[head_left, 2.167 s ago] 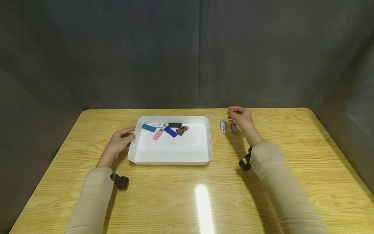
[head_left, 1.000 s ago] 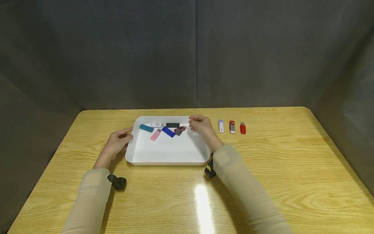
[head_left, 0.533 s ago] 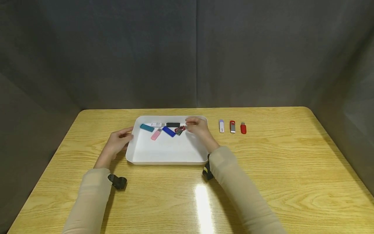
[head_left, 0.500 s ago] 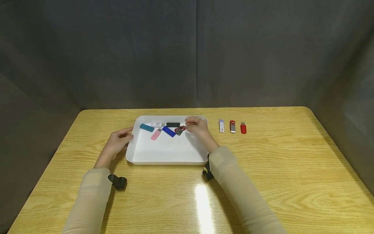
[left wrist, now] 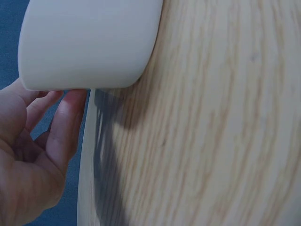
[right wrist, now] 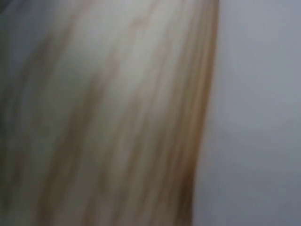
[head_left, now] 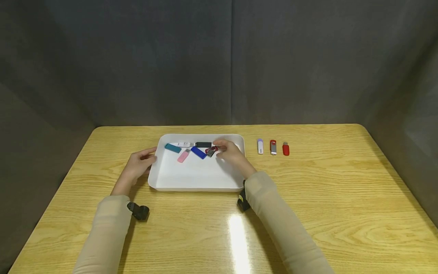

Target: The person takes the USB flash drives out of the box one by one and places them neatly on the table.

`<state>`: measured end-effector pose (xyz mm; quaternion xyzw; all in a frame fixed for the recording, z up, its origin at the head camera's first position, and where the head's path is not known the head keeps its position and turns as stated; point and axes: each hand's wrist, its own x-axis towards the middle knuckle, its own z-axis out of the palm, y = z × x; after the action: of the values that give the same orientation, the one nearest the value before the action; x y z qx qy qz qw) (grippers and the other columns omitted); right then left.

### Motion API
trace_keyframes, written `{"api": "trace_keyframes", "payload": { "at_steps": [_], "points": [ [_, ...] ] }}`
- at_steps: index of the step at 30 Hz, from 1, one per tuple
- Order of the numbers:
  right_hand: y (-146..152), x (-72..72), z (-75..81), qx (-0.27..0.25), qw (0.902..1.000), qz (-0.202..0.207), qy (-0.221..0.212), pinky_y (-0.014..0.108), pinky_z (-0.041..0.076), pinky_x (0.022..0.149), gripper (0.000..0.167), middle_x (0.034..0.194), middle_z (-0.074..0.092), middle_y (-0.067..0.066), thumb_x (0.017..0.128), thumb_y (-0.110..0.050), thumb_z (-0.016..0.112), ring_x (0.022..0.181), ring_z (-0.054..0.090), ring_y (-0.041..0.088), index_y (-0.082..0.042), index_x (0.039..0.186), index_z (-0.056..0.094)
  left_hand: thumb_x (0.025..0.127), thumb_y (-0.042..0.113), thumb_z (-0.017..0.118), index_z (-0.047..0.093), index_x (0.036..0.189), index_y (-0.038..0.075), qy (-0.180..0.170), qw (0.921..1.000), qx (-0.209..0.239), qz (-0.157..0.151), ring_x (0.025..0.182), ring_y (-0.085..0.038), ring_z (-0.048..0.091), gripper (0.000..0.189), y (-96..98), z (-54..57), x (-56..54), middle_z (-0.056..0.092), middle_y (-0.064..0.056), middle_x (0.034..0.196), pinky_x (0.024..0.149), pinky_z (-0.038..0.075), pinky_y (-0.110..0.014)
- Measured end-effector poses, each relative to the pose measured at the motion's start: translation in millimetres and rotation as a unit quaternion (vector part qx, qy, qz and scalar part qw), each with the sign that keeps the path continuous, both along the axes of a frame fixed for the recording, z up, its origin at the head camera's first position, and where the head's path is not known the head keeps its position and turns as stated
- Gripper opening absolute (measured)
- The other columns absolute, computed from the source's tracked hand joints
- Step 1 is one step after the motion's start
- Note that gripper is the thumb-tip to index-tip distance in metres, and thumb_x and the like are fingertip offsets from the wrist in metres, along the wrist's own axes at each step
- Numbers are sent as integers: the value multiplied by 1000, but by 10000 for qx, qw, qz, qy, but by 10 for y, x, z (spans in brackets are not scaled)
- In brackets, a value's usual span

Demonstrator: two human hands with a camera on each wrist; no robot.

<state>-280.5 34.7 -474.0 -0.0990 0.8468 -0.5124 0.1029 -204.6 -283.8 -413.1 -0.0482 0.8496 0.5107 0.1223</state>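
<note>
Head view: left hand (head_left: 137, 164), fingers relaxed, touches white tray (head_left: 196, 174) at left; inside it, right hand (head_left: 231, 153), thumb and fingers apart, should pinch red-grey stick (head_left: 211, 151) without nudging blue stick (head_left: 198, 152).

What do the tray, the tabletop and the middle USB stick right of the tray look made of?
Tray: likely moulded plastic, smooth white; rounded corners and thin walls.
Tabletop: wood or wood-look laminate, glossy; yellow grain and a bright light streak.
Middle USB stick: perhaps metal over red plastic; grey section, red end. Too small to be sure.
</note>
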Motion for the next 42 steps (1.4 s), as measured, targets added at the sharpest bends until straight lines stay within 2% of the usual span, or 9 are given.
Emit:
{"api": "trace_keyframes", "payload": {
  "at_steps": [3, 9, 14, 22, 28, 32, 36, 39, 42],
  "points": [
    [-101, 234, 364, 489, 9986, -33, -184, 37, 44, 106, 47, 132, 59, 14, 82, 7, 63, 121, 54, 27, -3, 127, 59, 99, 20, 46, 37, 147, 10, 34, 10000, -12, -3, 109, -28, 60, 49, 0, 3, -1, 49, -26, 136, 76, 55, -20],
    [-168, 439, 585, 809, 9966, -148, -8, 36, 47, 101, 42, 124, 62, 19, 82, 10, 61, 114, 57, 31, 3, 123, 60, 99, 19, 47, 38, 147, 10, 72, 10000, 25, -10, 99, -17, 61, 49, -3, 5, 4, 49, -26, 135, 74, 54, -18],
    [-178, 454, 571, 1014, 9945, -233, 119, 36, 48, 99, 38, 119, 66, 16, 82, 7, 63, 110, 58, 28, 0, 120, 64, 99, 18, 47, 38, 147, 9, 90, 9999, 48, -4, 91, -10, 60, 49, -9, 1, 8, 49, -26, 134, 72, 54, -17],
    [-202, 458, 559, 1295, 9900, -234, 513, 34, 51, 91, 30, 109, 69, 16, 82, 9, 62, 101, 62, 27, 2, 111, 67, 99, 19, 47, 38, 147, 9, 43, 9999, 101, -16, 98, -16, 62, 49, -8, 5, 8, 49, -26, 136, 73, 54, -17],
    [-204, 448, 573, 1470, 9878, -256, 441, 35, 51, 90, 32, 104, 69, 17, 81, 13, 58, 98, 62, 27, 1, 110, 68, 99, 19, 47, 37, 147, 10, -1, 9999, 103, -1, 94, -12, 61, 50, -6, 10, 7, 48, -26, 136, 72, 54, -16],
    [-149, 332, 460, 1548, 9874, -149, 292, 32, 51, 88, 37, 100, 71, 12, 79, 11, 56, 94, 63, 22, -3, 110, 70, 99, 19, 47, 38, 147, 10, 7, 9999, 105, 4, 93, -11, 60, 50, -6, 2, 1, 48, -26, 136, 71, 54, -16],
    [-77, 151, 219, 1501, 9883, 38, 247, 25, 49, 80, 38, 95, 71, 4, 76, 5, 61, 86, 62, 15, -12, 109, 71, 99, 19, 48, 38, 147, 10, 5, 9999, 120, 27, 92, -10, 60, 49, -7, -9, -6, 49, -26, 135, 71, 54, -16],
    [-100, 172, 260, 1543, 9880, -2, 21, 28, 49, 81, 37, 102, 69, 8, 76, -2, 70, 90, 61, 18, -10, 112, 70, 99, 18, 48, 38, 147, 10, -8, 9999, 108, 51, 93, -11, 60, 49, -4, -15, -7, 49, -26, 135, 71, 54, -16],
    [-165, 347, 483, 1722, 9850, -98, -34, 30, 48, 84, 37, 108, 68, 14, 77, -8, 75, 96, 60, 22, -6, 114, 68, 99, 18, 48, 39, 146, 10, -11, 9999, 89, 76, 97, -15, 60, 49, 1, -18, -5, 49, -25, 135, 71, 54, -17]
  ]
}}
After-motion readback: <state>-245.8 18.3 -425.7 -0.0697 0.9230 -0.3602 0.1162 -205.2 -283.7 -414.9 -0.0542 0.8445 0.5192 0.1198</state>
